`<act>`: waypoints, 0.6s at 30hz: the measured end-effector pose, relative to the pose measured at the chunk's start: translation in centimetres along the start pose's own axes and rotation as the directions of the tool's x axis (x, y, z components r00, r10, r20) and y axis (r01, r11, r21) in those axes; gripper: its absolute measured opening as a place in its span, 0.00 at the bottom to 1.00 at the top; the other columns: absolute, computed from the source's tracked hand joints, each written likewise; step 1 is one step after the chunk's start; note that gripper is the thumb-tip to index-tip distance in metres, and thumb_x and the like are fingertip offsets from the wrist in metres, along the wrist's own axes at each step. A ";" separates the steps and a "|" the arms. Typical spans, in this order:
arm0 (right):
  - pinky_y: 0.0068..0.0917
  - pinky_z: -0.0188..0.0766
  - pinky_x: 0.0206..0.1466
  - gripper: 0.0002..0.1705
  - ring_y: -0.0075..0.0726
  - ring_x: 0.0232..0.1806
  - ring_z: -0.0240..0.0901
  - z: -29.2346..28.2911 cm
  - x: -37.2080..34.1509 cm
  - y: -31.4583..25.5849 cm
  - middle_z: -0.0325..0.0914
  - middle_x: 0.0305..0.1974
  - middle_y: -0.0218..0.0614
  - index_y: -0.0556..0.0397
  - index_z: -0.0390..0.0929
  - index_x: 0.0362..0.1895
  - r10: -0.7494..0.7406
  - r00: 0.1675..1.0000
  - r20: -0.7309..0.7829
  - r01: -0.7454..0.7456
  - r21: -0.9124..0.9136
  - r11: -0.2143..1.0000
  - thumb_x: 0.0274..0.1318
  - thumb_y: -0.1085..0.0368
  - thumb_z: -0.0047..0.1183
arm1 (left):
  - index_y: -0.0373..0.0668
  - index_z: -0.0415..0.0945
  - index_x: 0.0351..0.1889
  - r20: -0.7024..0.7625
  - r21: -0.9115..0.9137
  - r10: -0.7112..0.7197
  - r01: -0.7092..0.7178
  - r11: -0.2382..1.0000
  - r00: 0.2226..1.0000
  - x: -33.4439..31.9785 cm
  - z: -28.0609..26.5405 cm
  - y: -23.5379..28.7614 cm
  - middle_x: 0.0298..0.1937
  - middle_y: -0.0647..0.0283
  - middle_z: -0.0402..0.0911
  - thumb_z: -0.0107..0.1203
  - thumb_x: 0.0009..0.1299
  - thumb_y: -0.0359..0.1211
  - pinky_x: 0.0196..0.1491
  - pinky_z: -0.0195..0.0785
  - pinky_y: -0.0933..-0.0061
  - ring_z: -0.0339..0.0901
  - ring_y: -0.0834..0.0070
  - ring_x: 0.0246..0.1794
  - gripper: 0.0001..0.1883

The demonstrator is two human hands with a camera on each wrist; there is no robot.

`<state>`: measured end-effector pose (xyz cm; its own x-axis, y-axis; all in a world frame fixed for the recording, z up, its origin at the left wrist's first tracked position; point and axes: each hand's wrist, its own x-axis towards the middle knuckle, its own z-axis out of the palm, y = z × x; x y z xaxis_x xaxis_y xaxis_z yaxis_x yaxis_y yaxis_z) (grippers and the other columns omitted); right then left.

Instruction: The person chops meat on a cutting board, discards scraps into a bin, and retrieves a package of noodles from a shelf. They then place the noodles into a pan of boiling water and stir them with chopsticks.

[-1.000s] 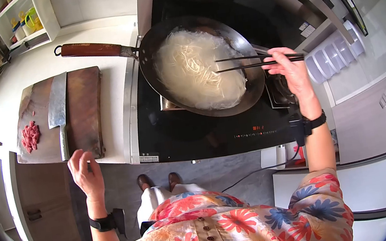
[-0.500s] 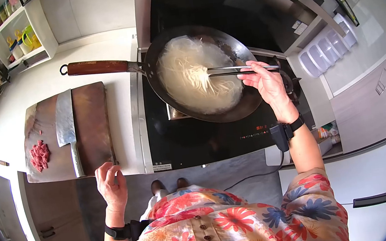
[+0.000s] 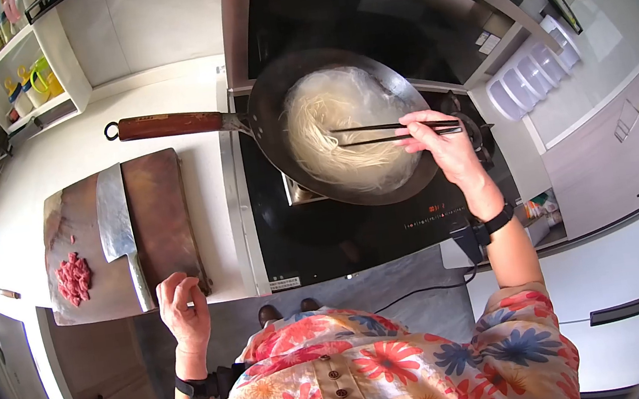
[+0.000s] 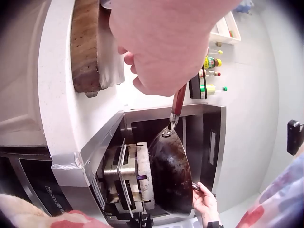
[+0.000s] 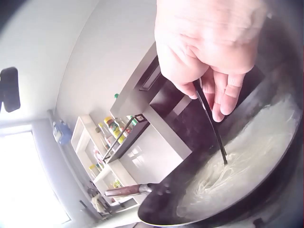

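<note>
My right hand (image 3: pixel 449 152) is over the right rim of a dark wok (image 3: pixel 267 93), gripping a pair of black chopsticks (image 3: pixel 376 141). Their tips reach into pale, thin noodles (image 3: pixel 316 123) in cloudy liquid, bunched toward the wok's left side. From the right wrist, the chopsticks (image 5: pixel 214 130) slant down into the noodles. My left hand (image 3: pixel 184 314) hangs loosely curled at the front edge of a wooden cutting board (image 3: pixel 160 204), holding nothing. Close by it is the handle of a cleaver (image 3: pixel 115 214) lying flat on the board. Left of the blade sits a small pile of chopped raw meat (image 3: pixel 73 279).
The wok's wooden handle (image 3: pixel 172 124) points left over the white counter (image 3: pixel 208 182). Under the wok is a black glass cooktop (image 3: pixel 325 239) with a lit red display. Clear plastic bins (image 3: pixel 533 74) hang at right; a white shelf (image 3: pixel 71 59) with bottles stands at back left.
My right hand has moved left over the wok, and the chopstick tips have drawn the noodles into a bunch on the left. My left hand stays by the board while the head view shifts.
</note>
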<state>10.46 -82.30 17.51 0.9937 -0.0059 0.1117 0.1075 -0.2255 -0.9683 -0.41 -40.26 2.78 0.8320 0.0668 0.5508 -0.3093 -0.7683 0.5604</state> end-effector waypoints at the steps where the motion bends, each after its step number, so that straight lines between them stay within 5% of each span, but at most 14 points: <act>1: 0.20 0.75 0.36 0.11 0.31 0.35 0.79 -0.5 -0.1 -0.3 0.80 0.36 0.40 0.60 0.77 0.43 0.011 1.000 0.008 -0.011 -0.039 0.999 0.60 0.67 0.50 | 0.42 0.74 0.32 0.003 -0.002 0.003 -0.003 1.000 1.000 0.0 0.0 -0.2 0.37 0.59 0.74 0.53 0.52 0.18 0.38 0.67 0.66 0.71 0.61 0.37 0.11; 12: 0.21 0.76 0.33 0.11 0.34 0.32 0.80 -5.3 -0.9 -0.6 0.79 0.35 0.44 0.59 0.76 0.43 -0.039 0.972 -0.231 -0.020 -0.246 0.969 0.60 0.65 0.50 | 0.42 0.74 0.32 0.058 -0.014 -0.016 0.017 1.000 0.998 0.2 0.2 -1.2 0.37 0.59 0.74 0.52 0.52 0.18 0.37 0.67 0.66 0.71 0.61 0.36 0.11; 15: 0.22 0.76 0.34 0.13 0.35 0.33 0.80 -3.2 -1.4 0.1 0.79 0.36 0.45 0.60 0.75 0.44 0.075 0.985 -0.156 -0.085 -0.054 0.995 0.60 0.63 0.51 | 0.42 0.74 0.32 0.060 -0.029 -0.026 0.028 0.999 0.998 0.3 0.5 -1.2 0.36 0.60 0.74 0.53 0.52 0.18 0.37 0.67 0.66 0.71 0.61 0.37 0.11; 18: 0.23 0.76 0.35 0.14 0.38 0.35 0.80 -1.7 -1.4 0.0 0.79 0.37 0.46 0.61 0.75 0.45 0.031 0.987 -0.160 -0.023 0.050 0.998 0.60 0.62 0.51 | 0.42 0.74 0.31 0.072 -0.034 -0.017 0.019 0.999 0.997 0.6 0.6 -1.2 0.36 0.60 0.74 0.53 0.52 0.19 0.37 0.66 0.66 0.71 0.61 0.37 0.11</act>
<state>9.00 -83.94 17.79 0.9788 -0.1692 0.1159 0.0856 -0.1763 -0.9806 0.75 -39.68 2.01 0.8680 0.0338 0.4954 -0.3088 -0.7446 0.5918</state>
